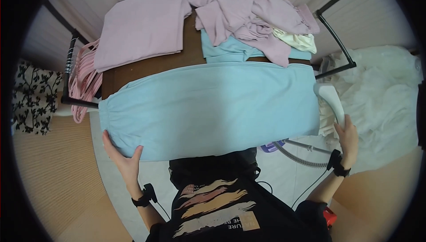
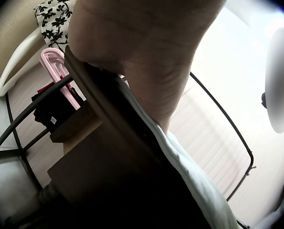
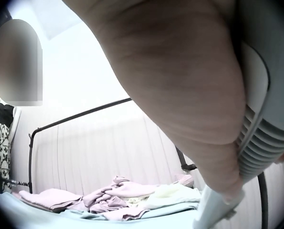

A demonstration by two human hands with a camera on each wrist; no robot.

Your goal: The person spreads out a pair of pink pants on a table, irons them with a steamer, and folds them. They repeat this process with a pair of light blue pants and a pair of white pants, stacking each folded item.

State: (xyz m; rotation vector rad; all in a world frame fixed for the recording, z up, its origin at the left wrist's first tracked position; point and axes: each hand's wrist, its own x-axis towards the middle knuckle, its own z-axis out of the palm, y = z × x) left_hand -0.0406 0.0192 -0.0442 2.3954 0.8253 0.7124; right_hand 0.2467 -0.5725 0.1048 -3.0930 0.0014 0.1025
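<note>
Light blue trousers (image 1: 177,109) lie folded lengthwise across the front of a brown table (image 1: 146,68), elastic waistband at the left end. My left hand (image 1: 124,162) rests at the waistband's front corner, thumb and fingers spread apart on the cloth; its fingertips are hidden in the left wrist view. With my right hand (image 1: 349,140) I grip the handle of a white garment steamer head (image 1: 329,98), held beside the right end of the trousers. Its ribbed grip (image 3: 266,143) shows under my fingers in the right wrist view.
Behind the trousers lie a folded pink garment (image 1: 142,29) and a heap of pink clothes (image 1: 244,9) over blue and cream cloth. Pink hangers (image 1: 84,80) hang at left from a black frame (image 1: 66,78). White tulle (image 1: 377,104) fills the right; a grey hose (image 1: 301,158) runs below.
</note>
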